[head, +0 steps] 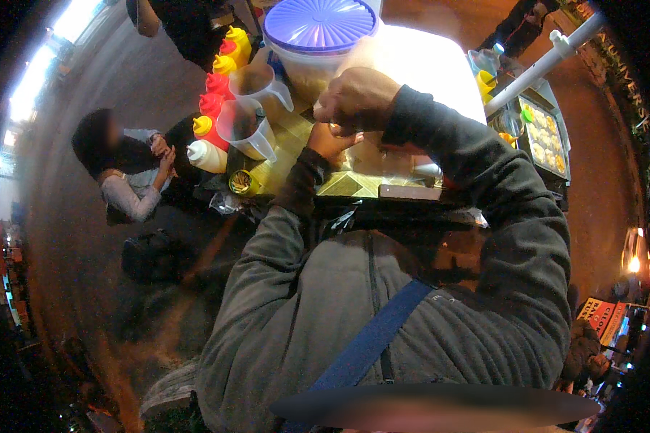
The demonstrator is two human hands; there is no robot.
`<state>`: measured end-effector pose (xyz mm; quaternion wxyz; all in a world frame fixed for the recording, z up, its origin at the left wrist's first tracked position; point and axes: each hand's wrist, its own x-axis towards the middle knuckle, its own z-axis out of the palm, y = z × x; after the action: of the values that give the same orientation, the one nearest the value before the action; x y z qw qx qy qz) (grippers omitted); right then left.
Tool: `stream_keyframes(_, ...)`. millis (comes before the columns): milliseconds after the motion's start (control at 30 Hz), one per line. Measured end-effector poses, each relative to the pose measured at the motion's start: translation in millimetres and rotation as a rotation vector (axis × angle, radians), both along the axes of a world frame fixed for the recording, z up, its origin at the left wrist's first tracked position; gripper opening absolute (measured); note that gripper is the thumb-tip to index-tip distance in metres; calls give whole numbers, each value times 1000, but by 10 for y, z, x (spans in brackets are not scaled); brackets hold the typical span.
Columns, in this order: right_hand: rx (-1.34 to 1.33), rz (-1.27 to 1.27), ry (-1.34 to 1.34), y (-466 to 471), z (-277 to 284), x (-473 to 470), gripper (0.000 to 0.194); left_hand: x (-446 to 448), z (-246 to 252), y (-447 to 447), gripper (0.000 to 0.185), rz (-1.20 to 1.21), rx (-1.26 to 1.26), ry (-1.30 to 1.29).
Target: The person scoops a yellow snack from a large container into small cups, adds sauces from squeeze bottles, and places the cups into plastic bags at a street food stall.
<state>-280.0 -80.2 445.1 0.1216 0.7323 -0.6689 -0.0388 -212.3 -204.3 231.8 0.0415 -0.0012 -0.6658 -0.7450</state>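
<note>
My right hand (357, 100) is curled, its fist just above my left hand (330, 143), over a patterned tabletop (352, 185). The two hands overlap closely, and their fingers hide whatever may be between them. A small pale spot shows there, too little to name. Directly beyond them stands a large clear plastic tub (303, 70) with a ribbed purple lid (320, 24); pale contents show through its wall. To the left of my left hand are two translucent plastic measuring jugs (246, 130), with handles facing right.
Red, yellow and white squeeze bottles (208, 156) line the left edge. Near them sits a yellow cup of wooden picks (242, 183). A griddle pan with round moulds (544, 135) lies at right, behind a slanted white pole (541, 65). A seated person (132, 168) is at left.
</note>
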Motion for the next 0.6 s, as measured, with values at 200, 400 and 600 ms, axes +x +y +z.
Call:
stream_keyframes(200,-11,96,-45,49,83,67,15,-49,-32,-6,84,-33,125,74)
stream_keyframes(400,-56,61,-56,224,120,60,15,12,65,-6,96,195,-169,267)
stream_keyframes(600,-174,-76,-55,446,190,63,28,70,118,7,88,320,-394,283)
